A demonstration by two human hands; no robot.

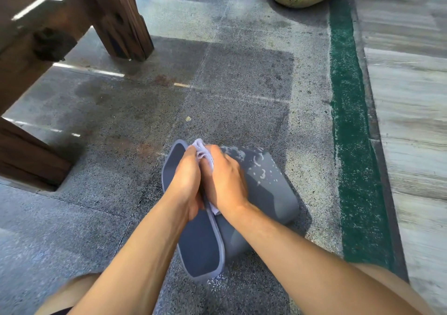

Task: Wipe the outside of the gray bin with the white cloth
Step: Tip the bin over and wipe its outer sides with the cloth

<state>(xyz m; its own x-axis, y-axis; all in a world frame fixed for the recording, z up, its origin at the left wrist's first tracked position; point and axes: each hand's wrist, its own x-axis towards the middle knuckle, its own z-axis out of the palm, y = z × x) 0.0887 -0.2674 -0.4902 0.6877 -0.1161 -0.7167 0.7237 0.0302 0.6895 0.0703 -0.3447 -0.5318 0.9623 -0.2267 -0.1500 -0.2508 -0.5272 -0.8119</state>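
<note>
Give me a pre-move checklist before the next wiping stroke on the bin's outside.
1. gray bin lies on its side on the floor: ok.
2. white cloth in hand: ok, bunched between both hands.
3. left hand steadies the bin at its rim: ok.
4. right hand presses the cloth on the outer wall: ok.
5. Outer wall clean: not ok, white suds remain.
6. Underside: cannot tell.

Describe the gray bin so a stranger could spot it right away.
Start at the green strip along the stone floor. Left of it, at the bottom, the gray bin lies on its side, opening leftward. It is the only plastic thing there, flecked with white suds, both hands on it.
</note>
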